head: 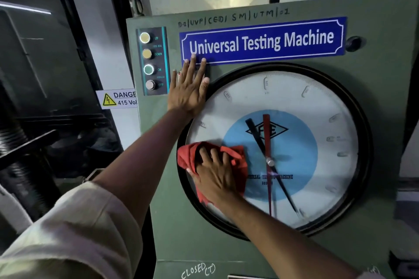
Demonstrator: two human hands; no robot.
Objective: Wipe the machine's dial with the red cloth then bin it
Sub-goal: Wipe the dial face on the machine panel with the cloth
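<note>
The machine's round dial (pixel 317 120) has a white face, a blue centre, a black rim and black and red pointers. It fills the green front panel (pixel 374 29). My right hand (pixel 215 179) presses the crumpled red cloth (pixel 188 156) flat against the dial's lower left part. My left hand (pixel 189 88) lies flat with fingers spread on the panel at the dial's upper left rim, holding nothing. No bin is in view.
A blue "Universal Testing Machine" sign (pixel 263 41) sits above the dial. A strip of push buttons (pixel 150 61) marked UP, DOWN, ON, OFF is left of my left hand. A yellow danger sticker (pixel 118 98) and dark machine parts (pixel 25 142) stand at the left.
</note>
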